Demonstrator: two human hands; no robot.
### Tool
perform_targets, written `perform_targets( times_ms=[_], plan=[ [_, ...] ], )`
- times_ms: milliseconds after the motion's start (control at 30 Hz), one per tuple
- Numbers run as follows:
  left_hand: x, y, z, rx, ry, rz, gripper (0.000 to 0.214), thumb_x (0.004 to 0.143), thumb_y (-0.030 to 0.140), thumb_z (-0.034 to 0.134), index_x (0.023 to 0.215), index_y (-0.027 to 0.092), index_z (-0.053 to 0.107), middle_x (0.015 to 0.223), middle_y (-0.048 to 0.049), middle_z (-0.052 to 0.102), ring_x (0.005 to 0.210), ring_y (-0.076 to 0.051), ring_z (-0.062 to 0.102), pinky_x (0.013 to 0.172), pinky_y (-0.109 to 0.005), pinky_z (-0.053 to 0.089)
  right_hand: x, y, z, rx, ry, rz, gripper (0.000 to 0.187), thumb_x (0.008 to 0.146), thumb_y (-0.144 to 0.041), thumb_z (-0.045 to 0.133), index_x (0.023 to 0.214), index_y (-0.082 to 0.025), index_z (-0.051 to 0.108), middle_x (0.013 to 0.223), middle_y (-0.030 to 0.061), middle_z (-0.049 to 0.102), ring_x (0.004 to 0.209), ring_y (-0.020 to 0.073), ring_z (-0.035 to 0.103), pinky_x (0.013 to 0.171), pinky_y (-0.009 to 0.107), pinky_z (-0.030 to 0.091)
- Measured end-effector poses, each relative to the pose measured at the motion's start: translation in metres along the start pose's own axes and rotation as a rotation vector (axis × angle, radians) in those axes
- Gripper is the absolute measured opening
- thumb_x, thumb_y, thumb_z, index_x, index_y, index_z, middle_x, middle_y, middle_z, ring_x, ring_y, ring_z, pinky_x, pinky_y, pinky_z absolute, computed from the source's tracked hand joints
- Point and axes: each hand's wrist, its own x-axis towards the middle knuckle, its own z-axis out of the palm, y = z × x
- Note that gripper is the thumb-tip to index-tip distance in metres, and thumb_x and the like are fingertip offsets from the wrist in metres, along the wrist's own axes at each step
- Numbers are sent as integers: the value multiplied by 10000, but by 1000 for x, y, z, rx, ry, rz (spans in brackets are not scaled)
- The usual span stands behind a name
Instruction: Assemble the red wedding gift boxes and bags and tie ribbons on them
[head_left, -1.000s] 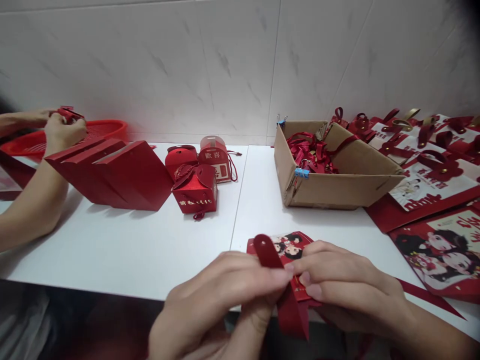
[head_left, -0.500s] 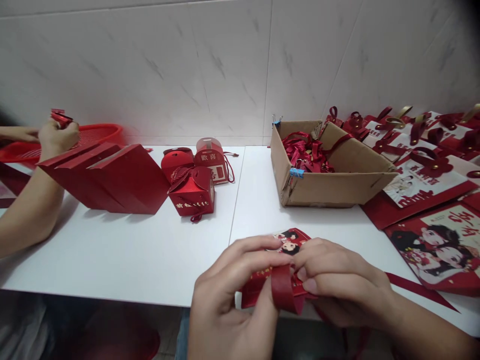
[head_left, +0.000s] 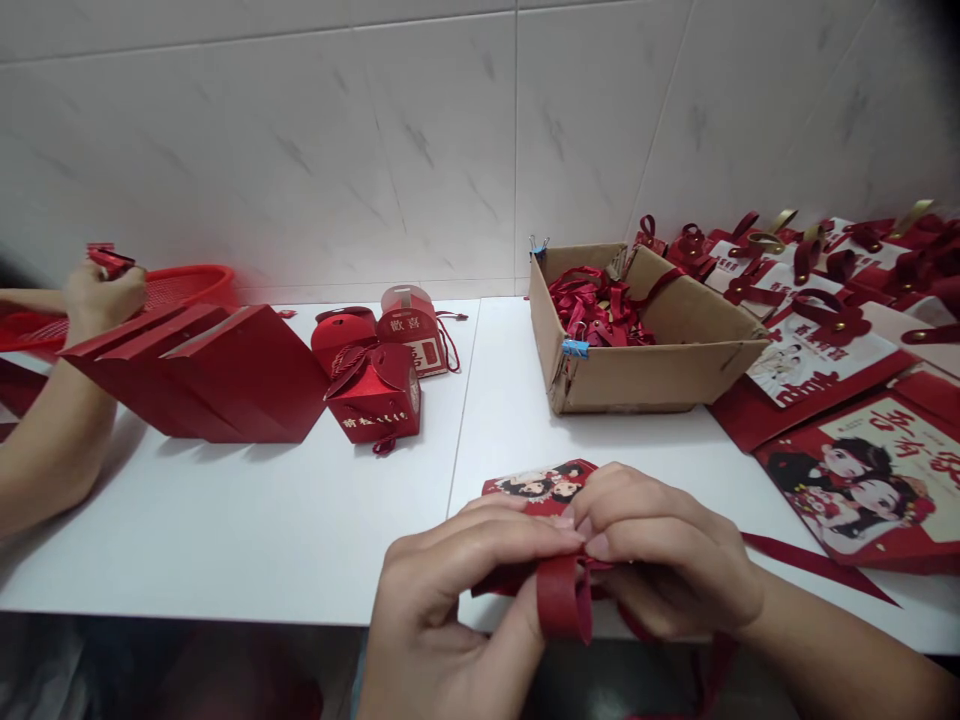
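Both hands are at the table's front edge over a small red gift box [head_left: 536, 487] with cartoon figures printed on its top. My left hand [head_left: 450, 600] is closed around the box, its thumb beside a dark red strap [head_left: 559, 600] bent into a loop. My right hand [head_left: 667, 550] pinches the box's top edge next to the strap, fingertips meeting those of the left. What lies between the fingertips is hidden. A dark red ribbon [head_left: 817, 568] runs out past the right wrist across the table, and more ribbon hangs below the edge.
A cardboard box [head_left: 660, 385] with red straps inside stands behind my hands. Flat printed gift bags [head_left: 862, 490] crowd the right side. Small red candy boxes [head_left: 379, 400] and red folded bags [head_left: 247, 385] stand left. Another person's hand [head_left: 105, 290] holds a red packet near a red basket [head_left: 195, 290].
My fingers have drawn closer together at the strap, and the box has tilted so that more of its printed top shows. The view has shifted slightly.
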Motion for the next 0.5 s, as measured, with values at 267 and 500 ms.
perform_targets(
  times_ms=[267, 500],
  plan=[
    [3, -18, -14, -246, -228, -104, 620, 691, -84, 646, 1138, 342, 588, 907, 54, 755, 800, -143, 736, 739, -198, 614, -4, 3, 3, -34, 15, -62, 304, 789, 34, 523, 1047, -122, 561, 859, 104, 663, 853, 181, 683, 765, 333, 588],
    [9, -25, -4, -252, -176, -166, 582, 723, -153, 531, 1066, 317, 546, 889, 92, 728, 857, -77, 700, 791, -140, 553, -3, 5, 5, -144, 48, 59, 359, 781, -6, 534, 1114, -132, 572, 893, 111, 681, 869, 202, 680, 768, 331, 595]
  ],
)
